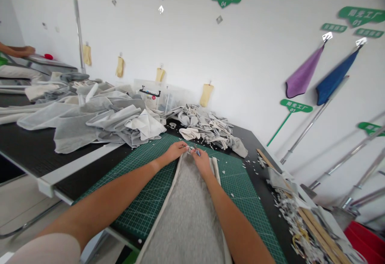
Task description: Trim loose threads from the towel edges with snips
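Note:
A long piece of grey fabric [192, 216] with pale edges runs from the bottom of the view up to my hands, over a green cutting mat [141, 200]. My left hand [177, 151] is closed, pinching the far end of the fabric. Close beside it, my right hand [201, 161] is wrapped round small scissors [197, 152] with a blue handle, held at that same end. The blades are too small to tell whether they are apart. Small white scraps [223, 172] lie scattered on the mat.
Grey fabric pieces [75, 125] pile up at left; a smaller fabric heap [207, 123] lies behind the mat. Clear plastic box [150, 95] stands at the wall. Scraps and wooden strips [321, 232] line the right. Another person's hand [28, 50] shows far left.

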Motion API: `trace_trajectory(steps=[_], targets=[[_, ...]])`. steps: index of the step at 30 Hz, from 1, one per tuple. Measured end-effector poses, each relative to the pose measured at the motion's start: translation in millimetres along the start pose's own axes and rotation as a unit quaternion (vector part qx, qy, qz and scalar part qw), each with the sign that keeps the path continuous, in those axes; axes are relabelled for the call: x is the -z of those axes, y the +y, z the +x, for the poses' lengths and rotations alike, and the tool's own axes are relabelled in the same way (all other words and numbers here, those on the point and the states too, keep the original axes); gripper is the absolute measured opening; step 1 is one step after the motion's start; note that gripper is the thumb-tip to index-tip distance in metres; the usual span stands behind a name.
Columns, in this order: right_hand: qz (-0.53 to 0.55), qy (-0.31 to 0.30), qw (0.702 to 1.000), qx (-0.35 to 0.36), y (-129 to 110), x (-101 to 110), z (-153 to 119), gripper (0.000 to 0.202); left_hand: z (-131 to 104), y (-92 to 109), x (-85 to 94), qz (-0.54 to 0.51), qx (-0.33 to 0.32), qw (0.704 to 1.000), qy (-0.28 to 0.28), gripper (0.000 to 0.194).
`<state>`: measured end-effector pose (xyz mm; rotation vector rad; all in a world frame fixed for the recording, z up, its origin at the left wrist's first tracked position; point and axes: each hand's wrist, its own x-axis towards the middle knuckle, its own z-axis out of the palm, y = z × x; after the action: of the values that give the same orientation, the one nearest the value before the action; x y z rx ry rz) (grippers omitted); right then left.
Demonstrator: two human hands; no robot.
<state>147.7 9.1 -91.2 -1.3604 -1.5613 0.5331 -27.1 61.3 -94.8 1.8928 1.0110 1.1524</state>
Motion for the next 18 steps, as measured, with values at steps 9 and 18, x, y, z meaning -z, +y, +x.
trace_trajectory(steps=[9,18], targets=[[0.036,-0.017,0.999,-0.036,-6.5,2.3,-2.9,0.038,-3.5,3.2,2.2,-0.087,-0.016,0.995,-0.049,0.039],[0.085,-0.027,0.994,-0.06,-5.2,1.6,-3.2,0.038,-1.7,-4.0,0.0,-0.13,-0.027,0.989,-0.066,0.041]])
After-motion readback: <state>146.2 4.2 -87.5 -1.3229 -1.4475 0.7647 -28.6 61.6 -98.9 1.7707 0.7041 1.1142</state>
